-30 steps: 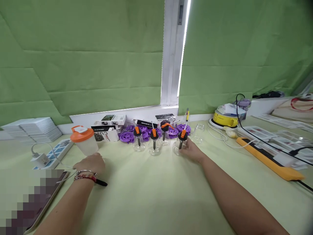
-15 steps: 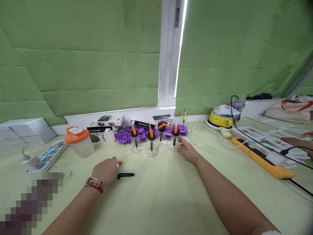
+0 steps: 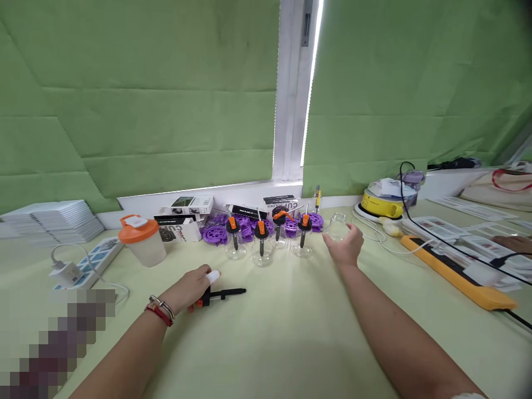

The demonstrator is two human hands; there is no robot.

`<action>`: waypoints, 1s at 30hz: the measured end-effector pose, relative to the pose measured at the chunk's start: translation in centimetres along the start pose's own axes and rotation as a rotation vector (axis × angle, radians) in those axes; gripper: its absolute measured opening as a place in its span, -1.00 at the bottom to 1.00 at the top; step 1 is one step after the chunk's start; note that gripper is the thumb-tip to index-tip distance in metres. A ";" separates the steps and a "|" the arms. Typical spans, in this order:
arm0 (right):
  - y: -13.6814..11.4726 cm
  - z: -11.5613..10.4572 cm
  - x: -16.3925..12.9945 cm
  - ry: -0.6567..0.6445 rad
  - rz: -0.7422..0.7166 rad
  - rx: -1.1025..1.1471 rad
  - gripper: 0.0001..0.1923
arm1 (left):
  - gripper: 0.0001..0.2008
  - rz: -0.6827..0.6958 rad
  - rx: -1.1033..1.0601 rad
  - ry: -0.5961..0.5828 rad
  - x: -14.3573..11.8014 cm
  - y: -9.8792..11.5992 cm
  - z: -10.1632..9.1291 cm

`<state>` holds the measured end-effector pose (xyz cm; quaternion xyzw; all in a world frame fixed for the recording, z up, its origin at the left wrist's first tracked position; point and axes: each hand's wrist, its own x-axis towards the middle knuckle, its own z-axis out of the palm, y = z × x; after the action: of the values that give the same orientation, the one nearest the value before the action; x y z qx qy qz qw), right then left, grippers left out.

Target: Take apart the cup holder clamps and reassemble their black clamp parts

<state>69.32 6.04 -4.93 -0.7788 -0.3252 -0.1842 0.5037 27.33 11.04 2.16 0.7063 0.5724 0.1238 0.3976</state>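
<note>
My left hand (image 3: pixel 194 291) is closed on a black-and-orange bottle top (image 3: pixel 226 293) with a long dark stem pointing right, just above the table. A white wrap covers one of its fingertips. To the right, my right hand (image 3: pixel 347 246) has its thumb and fingers around a clear bottle (image 3: pixel 337 223) without a top, standing on the table. Several similar clear bottles with black-and-orange tops stand left of it, among them a front one (image 3: pixel 261 244) and the nearest to my right hand (image 3: pixel 302 235).
Purple plastic parts (image 3: pixel 216 234) and printed boxes (image 3: pixel 183 228) lie behind the bottles. An orange-lidded shaker cup (image 3: pixel 143 244) and a white power strip (image 3: pixel 97 257) are at left. An orange power strip (image 3: pixel 457 274), cables and a yellow pot (image 3: pixel 380 205) stand right. Another person's hand (image 3: pixel 513 244) shows far right.
My right hand has left the rightmost topped bottle and moved right to the bare clear bottle. My left hand has shifted slightly right, with the black-and-orange top now in it.
</note>
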 end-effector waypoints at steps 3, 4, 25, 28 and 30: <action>1.3 0.8 0.7 -0.146 0.208 -0.137 0.02 | -0.58 -0.023 -0.146 -0.122 -0.2 0.0 -0.4; 1.7 1.1 1.0 -0.207 0.241 -0.172 0.06 | -0.56 -0.016 -0.187 -0.169 -0.2 -0.2 -0.5; -7.2 -6.2 -4.2 -0.279 -0.544 0.370 -0.33 | -0.76 0.213 -0.698 -0.056 1.1 -1.6 3.1; -8.4 -7.2 -7.3 -0.622 -0.596 0.487 -0.29 | -0.73 0.317 -0.854 0.075 1.1 -1.9 3.4; -8.2 -7.1 -8.4 -0.808 -0.485 0.535 -0.27 | -0.73 0.353 -0.921 0.119 1.2 -2.0 3.5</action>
<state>57.88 -0.72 -1.58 -0.5348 -0.6989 0.1082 0.4623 28.44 10.70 -1.86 0.5354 0.3516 0.4694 0.6078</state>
